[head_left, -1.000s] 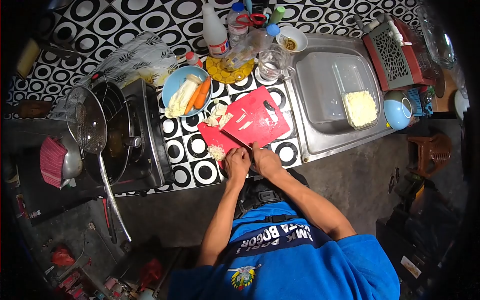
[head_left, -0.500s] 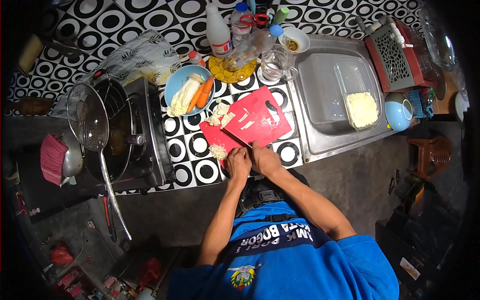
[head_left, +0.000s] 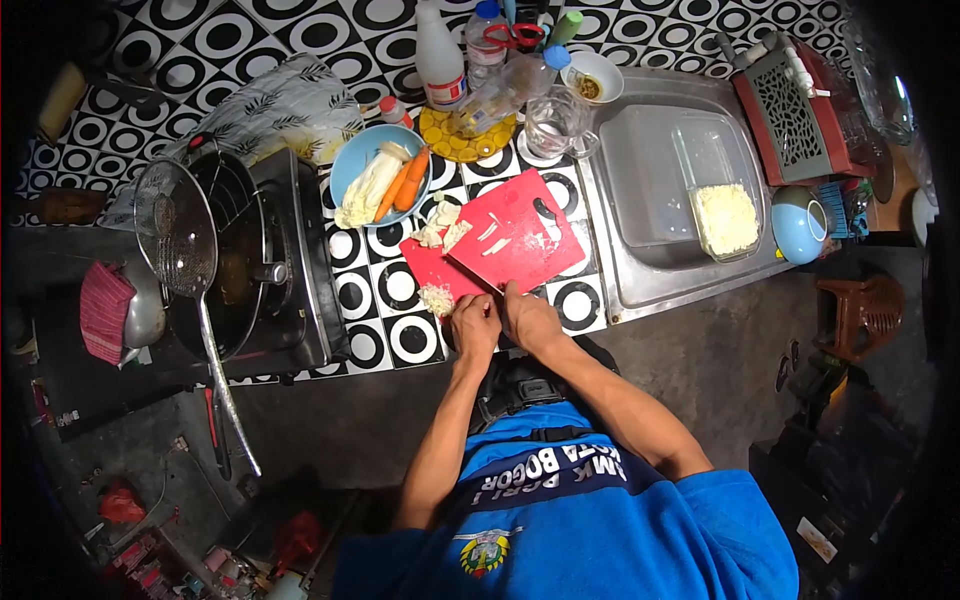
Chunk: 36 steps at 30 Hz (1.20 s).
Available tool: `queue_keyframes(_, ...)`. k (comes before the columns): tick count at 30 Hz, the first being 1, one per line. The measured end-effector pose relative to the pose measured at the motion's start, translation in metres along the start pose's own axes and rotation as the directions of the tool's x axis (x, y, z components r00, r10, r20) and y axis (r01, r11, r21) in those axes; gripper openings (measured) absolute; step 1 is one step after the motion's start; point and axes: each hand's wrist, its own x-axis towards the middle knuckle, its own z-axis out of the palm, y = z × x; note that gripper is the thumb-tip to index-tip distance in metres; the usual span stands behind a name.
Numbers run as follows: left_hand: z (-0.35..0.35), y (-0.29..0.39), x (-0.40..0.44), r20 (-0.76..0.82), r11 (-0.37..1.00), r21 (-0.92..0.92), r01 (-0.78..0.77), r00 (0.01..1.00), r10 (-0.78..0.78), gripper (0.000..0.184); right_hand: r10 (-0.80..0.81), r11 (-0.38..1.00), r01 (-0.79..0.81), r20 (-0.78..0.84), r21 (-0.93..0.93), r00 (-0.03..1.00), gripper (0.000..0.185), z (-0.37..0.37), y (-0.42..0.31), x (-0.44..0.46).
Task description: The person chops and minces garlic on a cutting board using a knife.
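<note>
A red cutting board (head_left: 535, 245) lies on the tiled counter in front of me. My right hand (head_left: 530, 318) is closed around the handle of a knife (head_left: 474, 272), whose blade points away to the left across the board. Close beside it, at the board's near edge, my left hand (head_left: 475, 325) has its fingers curled down; what they press on, if anything, is hidden. A small pile of finely chopped pale pieces (head_left: 437, 299) sits left of my left hand. Larger pale chunks (head_left: 437, 228) rest at the board's far left, and a few thin strips (head_left: 492, 240) lie mid-board.
Behind the board stands a blue plate (head_left: 345, 170) with carrots (head_left: 410, 182) and cabbage (head_left: 372, 190). Bottles (head_left: 440, 60) and a glass jug (head_left: 555, 125) are farther back. Left is a stove with a wok and strainer (head_left: 178, 225); right, a sink (head_left: 640, 290) holding a container of shredded food (head_left: 725, 220).
The view has shifted very slightly. Both hands and the knife stay in nearly the same place, with the left fingers moved a little at the board's edge.
</note>
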Motion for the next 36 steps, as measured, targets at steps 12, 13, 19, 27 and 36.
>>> queue_keyframes(12,0.003,-0.001,0.003,0.026,0.998,0.060,0.005,1.000,-0.007,0.010,-0.010,1.000,0.012,-0.053,0.024,0.999,0.034,0.013,0.009,-0.008)
queue_keyframes(13,0.003,-0.001,0.002,0.037,0.998,0.061,0.007,0.999,-0.009,0.009,-0.004,1.000,0.006,-0.048,0.027,0.999,0.035,0.009,0.004,-0.003)
queue_keyframes(19,0.004,-0.001,0.001,-0.010,1.000,-0.004,0.017,1.000,-0.017,0.006,-0.045,0.997,0.045,-0.007,-0.056,0.999,0.027,-0.013,0.004,-0.005)
queue_keyframes(27,-0.006,-0.006,-0.005,0.011,0.997,-0.075,-0.004,1.000,0.005,0.013,0.029,1.000,-0.028,0.018,-0.005,0.999,0.033,0.003,-0.003,-0.002)
queue_keyframes(36,-0.067,-0.016,-0.024,-0.088,0.986,-0.164,0.017,0.996,-0.032,0.018,0.030,0.992,-0.029,-0.004,0.121,1.000,0.051,-0.014,0.042,-0.022)
